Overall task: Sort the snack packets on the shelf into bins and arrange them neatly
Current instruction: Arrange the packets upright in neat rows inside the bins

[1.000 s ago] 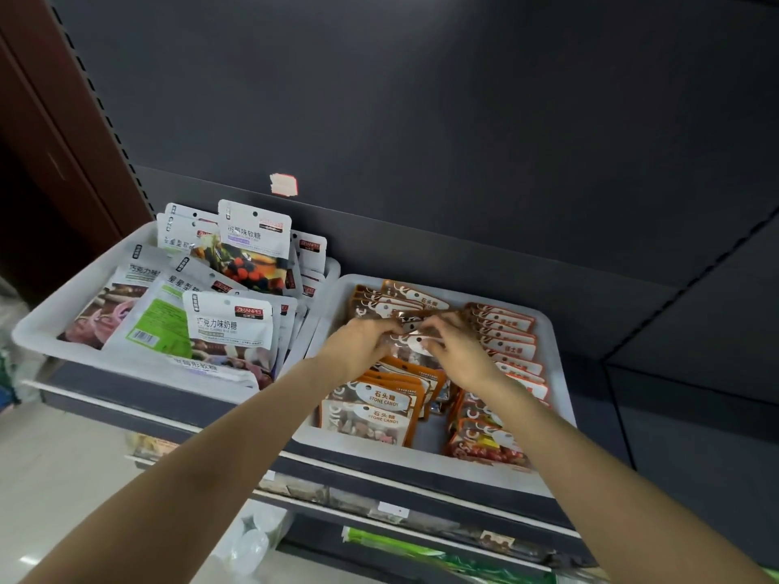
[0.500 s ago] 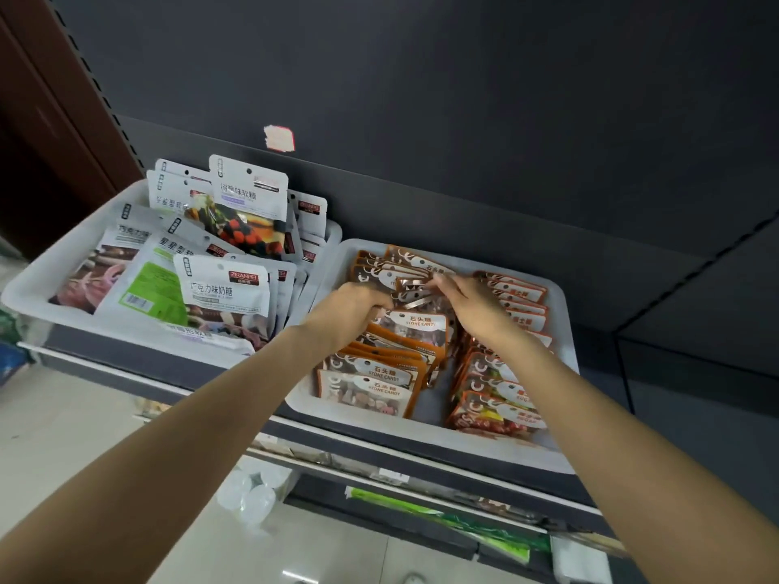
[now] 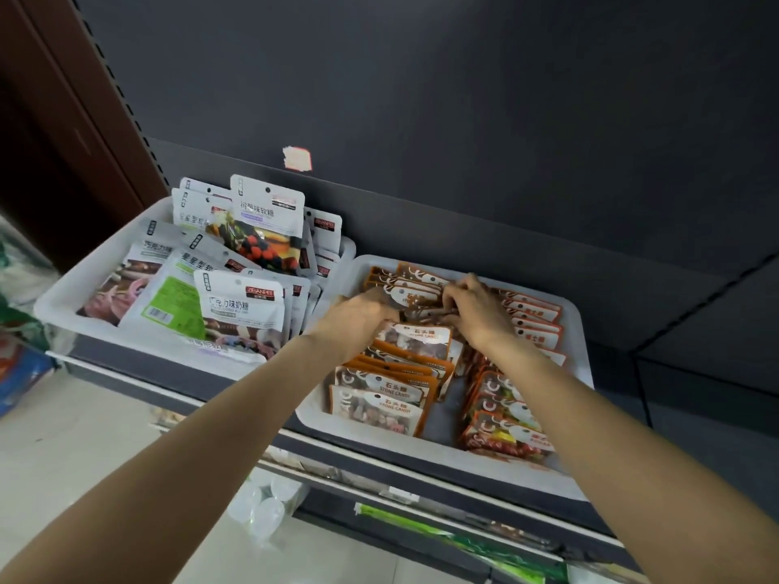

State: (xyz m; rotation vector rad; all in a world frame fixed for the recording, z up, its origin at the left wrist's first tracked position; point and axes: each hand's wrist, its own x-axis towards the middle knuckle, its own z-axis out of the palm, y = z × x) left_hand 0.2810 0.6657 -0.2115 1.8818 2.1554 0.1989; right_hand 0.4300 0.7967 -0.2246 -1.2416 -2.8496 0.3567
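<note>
A person's left hand (image 3: pixel 358 318) and right hand (image 3: pixel 476 311), fingers curled, grip an orange stone-candy packet (image 3: pixel 411 299) among the rows in the right-hand white bin (image 3: pixel 577 347) on the shelf (image 3: pixel 177 373); beside it, a second bin (image 3: pixel 55 305) holds white packets (image 3: pixel 242 305).

Both hands (image 3: pixel 421 314) grip orange packets (image 3: pixel 411 299) — right bin (image 3: pixel 581 351).

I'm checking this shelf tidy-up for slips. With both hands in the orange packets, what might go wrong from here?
1. The left hand and right hand grip packets mid-row in the right bin; tugging may topple the leaning orange packets in front.
2. The white packets in the left bin lie loosely piled and overhang its front edge, so a bump could spill them.
</note>
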